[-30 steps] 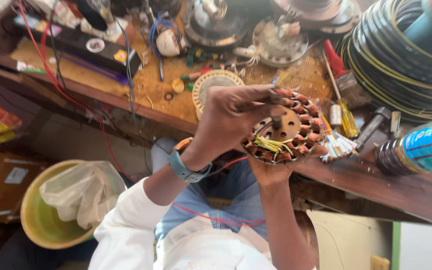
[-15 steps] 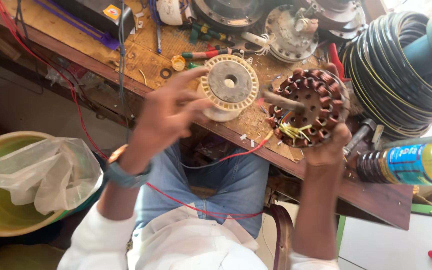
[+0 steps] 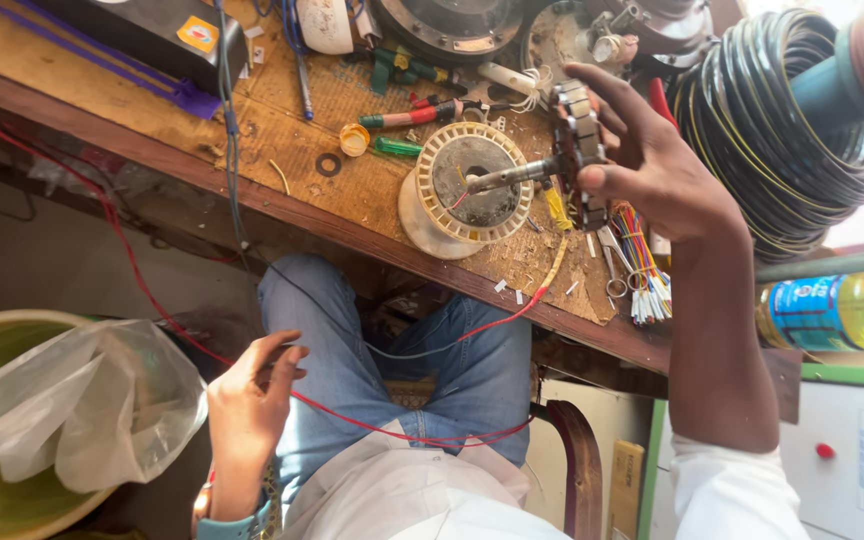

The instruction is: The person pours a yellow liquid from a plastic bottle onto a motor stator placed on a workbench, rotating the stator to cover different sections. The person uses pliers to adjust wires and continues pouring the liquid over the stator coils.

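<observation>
We raise our right hand (image 3: pixel 642 165) over the cluttered surface (image 3: pixel 282 150), fingers clamped around the wound stator (image 3: pixel 577 150) on its shaft, while our left hand (image 3: pixel 247 405) hangs low beside our knee, loosely pinching a red wire (image 3: pixel 352 420).

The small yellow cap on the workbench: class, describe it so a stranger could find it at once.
Start at the brown wooden workbench and find the cream round ribbed plastic spool near its front edge. Left of that spool, beside a green-handled screwdriver, lies the small yellow plastic cap. It is the only yellow round thing there; the nearby ring-shaped washer is dark and flat.
</observation>
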Demonstrator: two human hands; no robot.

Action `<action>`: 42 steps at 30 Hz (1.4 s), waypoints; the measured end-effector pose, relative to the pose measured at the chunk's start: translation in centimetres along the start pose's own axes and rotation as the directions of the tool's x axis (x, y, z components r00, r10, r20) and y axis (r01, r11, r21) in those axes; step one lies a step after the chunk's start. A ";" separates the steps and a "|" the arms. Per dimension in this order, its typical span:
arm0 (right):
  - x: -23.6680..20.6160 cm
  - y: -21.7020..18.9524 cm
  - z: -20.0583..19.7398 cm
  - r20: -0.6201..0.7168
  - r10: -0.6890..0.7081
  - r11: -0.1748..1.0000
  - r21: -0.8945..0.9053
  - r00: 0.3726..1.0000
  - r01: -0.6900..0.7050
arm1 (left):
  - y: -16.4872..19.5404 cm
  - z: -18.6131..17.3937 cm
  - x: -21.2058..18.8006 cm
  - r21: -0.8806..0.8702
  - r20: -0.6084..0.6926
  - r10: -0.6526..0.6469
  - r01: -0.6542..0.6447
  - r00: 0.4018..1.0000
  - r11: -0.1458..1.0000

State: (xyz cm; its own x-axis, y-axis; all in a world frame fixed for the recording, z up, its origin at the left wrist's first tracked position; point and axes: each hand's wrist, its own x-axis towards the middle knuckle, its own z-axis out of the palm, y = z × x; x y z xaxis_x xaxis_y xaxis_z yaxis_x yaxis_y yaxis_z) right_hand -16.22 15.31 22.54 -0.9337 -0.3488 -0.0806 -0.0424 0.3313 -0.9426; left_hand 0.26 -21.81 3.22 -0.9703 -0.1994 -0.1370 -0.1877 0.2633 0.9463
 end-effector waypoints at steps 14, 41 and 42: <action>4.7 -5.7 3.5 0.101 0.092 0.651 -0.759 0.991 0.017 | 0.6 0.3 4.1 0.070 0.099 0.176 -0.183 0.979 0.981; -10.7 7.4 6.0 -0.230 -0.400 0.913 -0.191 0.887 0.362 | 4.5 4.6 3.3 0.084 0.181 0.145 -0.162 0.973 0.983; -13.2 9.4 6.5 -0.477 -0.389 0.921 -0.218 0.788 0.323 | 5.1 4.9 3.6 0.086 0.164 0.211 -0.227 0.964 0.970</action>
State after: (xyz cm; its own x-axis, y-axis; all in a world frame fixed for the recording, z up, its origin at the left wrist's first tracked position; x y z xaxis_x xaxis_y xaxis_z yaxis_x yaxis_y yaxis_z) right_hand -2.00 17.34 12.68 -0.8890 0.0146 0.4576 -0.4176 0.3836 -0.8237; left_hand -4.94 -16.55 6.16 -0.9996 0.0181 0.0193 0.0248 0.3815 0.9240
